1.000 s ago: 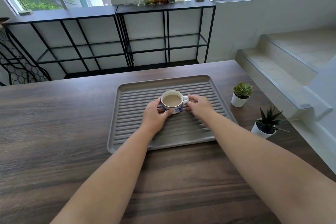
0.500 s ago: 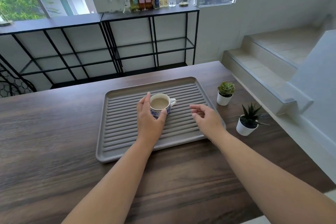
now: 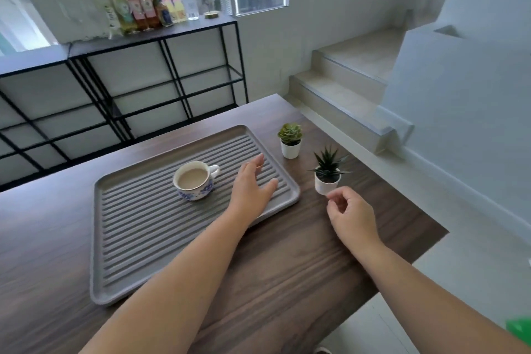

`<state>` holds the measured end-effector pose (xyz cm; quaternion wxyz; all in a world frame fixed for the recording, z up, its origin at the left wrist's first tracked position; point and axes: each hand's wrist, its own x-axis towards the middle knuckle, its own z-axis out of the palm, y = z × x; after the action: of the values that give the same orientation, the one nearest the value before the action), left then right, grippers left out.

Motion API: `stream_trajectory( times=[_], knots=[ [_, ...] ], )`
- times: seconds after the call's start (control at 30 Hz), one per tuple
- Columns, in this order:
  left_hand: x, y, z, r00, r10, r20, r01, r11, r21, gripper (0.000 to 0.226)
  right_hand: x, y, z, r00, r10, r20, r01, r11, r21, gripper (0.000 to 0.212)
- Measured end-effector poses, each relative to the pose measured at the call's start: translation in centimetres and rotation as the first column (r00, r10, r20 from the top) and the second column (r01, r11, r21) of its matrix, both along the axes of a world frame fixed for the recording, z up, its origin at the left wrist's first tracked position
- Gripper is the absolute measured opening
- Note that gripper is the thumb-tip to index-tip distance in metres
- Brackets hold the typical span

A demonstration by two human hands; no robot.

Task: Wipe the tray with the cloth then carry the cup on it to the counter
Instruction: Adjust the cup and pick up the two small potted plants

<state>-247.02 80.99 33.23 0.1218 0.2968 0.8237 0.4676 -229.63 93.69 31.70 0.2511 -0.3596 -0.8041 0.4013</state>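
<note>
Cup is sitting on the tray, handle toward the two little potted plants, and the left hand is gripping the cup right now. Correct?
Not quite. The head view shows the left hand open above the tray, to the right of the cup and not touching it. The rest holds: the cup sits on the tray with its handle pointing toward the potted plants.

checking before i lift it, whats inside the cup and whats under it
The cup holds a pale brown, milky drink nearly to the rim. It stands on the ribbed grey tray, which lies on the wooden table. The tray's ribs directly beneath the cup are covered.
</note>
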Motion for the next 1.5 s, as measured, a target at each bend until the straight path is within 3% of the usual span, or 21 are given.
stream_trajectory(
  times=[0.07,0.2,0.33,0.47,0.67,0.8,0.9,1.23,1.37,1.5],
  knots=[
    [-0.7,1.7,0.2,0.997,-0.01,0.073,0.01,1.0,-0.005,0.076,0.8,0.6,-0.5,0.995,-0.097,0.014,0.097,0.994,-0.059,0.012],
    [-2.1,5.1,0.3,0.976,0.022,0.214,-0.013,0.999,-0.046,0.09,0.9,2.2,-1.1,0.981,-0.195,-0.01,0.192,0.972,-0.139,0.039],
    [-3.0,7.7,0.4,0.97,0.041,0.24,-0.032,0.999,-0.041,0.094,-0.3,3.9,-1.1,0.992,-0.123,-0.021,0.117,0.975,-0.191,0.068],
    [-3.7,9.3,0.3,0.969,0.068,0.237,-0.051,0.996,-0.077,0.099,-1.1,5.1,-1.7,1.0,-0.009,-0.021,0.006,0.986,-0.164,0.081],
    [-4.3,10.9,-0.4,0.968,0.126,0.218,-0.104,0.989,-0.107,0.102,-2.8,6.8,-1.5,0.987,0.159,0.002,-0.157,0.977,-0.146,0.084],
    [-4.5,11.9,-0.8,0.968,0.163,0.193,-0.152,0.986,-0.073,0.103,-4.1,7.8,-1.8,0.978,0.208,-0.015,-0.207,0.965,-0.163,0.064],
    [-4.5,12.6,-1.3,0.966,0.199,0.168,-0.195,0.98,-0.038,0.09,-4.6,8.6,-2.4,0.969,0.245,-0.014,-0.244,0.956,-0.161,0.057],
    [-5.2,14.3,-1.7,0.956,0.28,0.082,-0.285,0.957,0.058,0.068,-7.4,13.8,-1.7,0.963,0.269,0.001,-0.265,0.952,-0.151,0.078],
    [-6.7,14.9,-0.9,0.95,0.302,0.083,-0.308,0.948,0.073,0.067,-10.3,16.3,0.3,0.956,0.293,-0.025,-0.294,0.947,-0.132,0.052],
    [-8.7,15.1,0.4,0.94,0.336,0.065,-0.34,0.937,0.075,0.066,-14.7,18.6,0.9,0.957,0.29,-0.003,-0.289,0.954,-0.079,0.061]
  ],
)
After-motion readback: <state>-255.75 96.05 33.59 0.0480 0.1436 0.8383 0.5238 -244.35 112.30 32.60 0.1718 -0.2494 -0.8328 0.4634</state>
